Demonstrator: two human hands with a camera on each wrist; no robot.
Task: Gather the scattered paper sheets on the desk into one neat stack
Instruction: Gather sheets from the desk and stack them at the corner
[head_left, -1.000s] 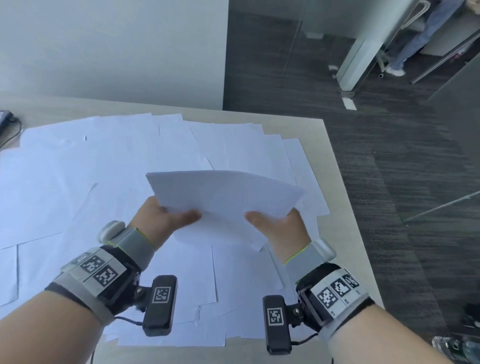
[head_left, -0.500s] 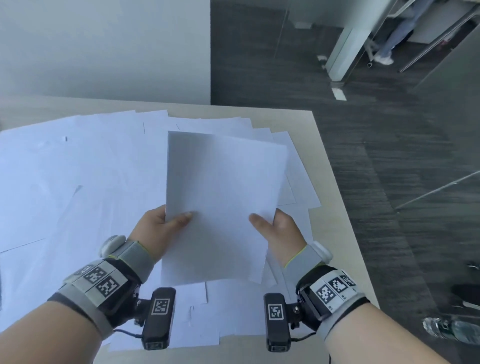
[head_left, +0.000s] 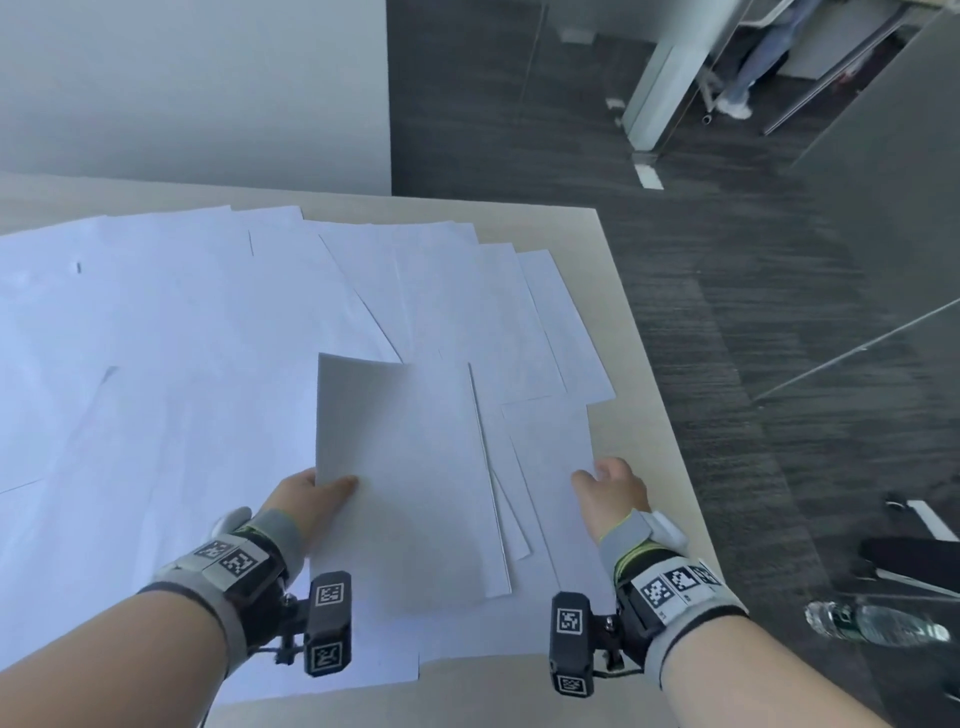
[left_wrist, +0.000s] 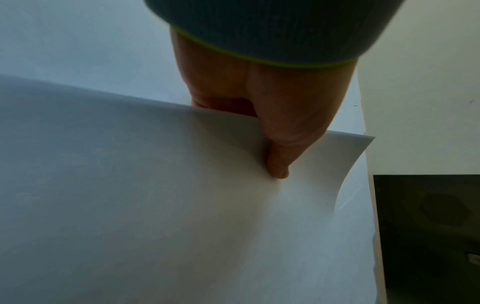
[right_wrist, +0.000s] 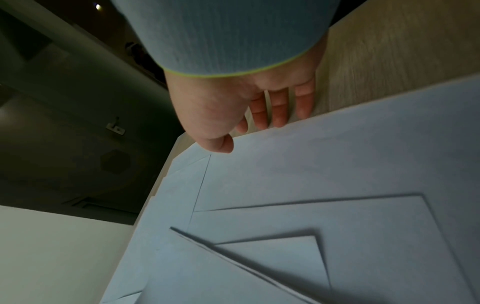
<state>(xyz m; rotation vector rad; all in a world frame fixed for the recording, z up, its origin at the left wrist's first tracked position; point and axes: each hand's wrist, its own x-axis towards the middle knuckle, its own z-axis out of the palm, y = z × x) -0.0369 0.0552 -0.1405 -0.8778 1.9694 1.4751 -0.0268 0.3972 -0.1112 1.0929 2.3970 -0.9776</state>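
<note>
Many white paper sheets (head_left: 182, 364) lie scattered and overlapping across the pale desk (head_left: 639, 364). My left hand (head_left: 311, 496) pinches the left edge of a small held stack of sheets (head_left: 410, 483), thumb (left_wrist: 279, 164) on top, just above the spread. My right hand (head_left: 610, 486) is off that stack, at the right edge of a loose sheet (head_left: 550, 457) near the desk's right side. Its fingers (right_wrist: 279, 107) are straight and relaxed with their tips at that sheet's edge (right_wrist: 337, 144), holding nothing.
The desk's right edge (head_left: 670, 426) drops to a dark carpeted floor (head_left: 779, 312). A plastic water bottle (head_left: 878, 626) lies on the floor at lower right. A white wall (head_left: 192, 88) stands behind the desk. A person's legs (head_left: 753, 62) show far back.
The held stack went from raised in both hands to lowered over the spread. My right hand let go of it and moved right to a loose sheet's edge.
</note>
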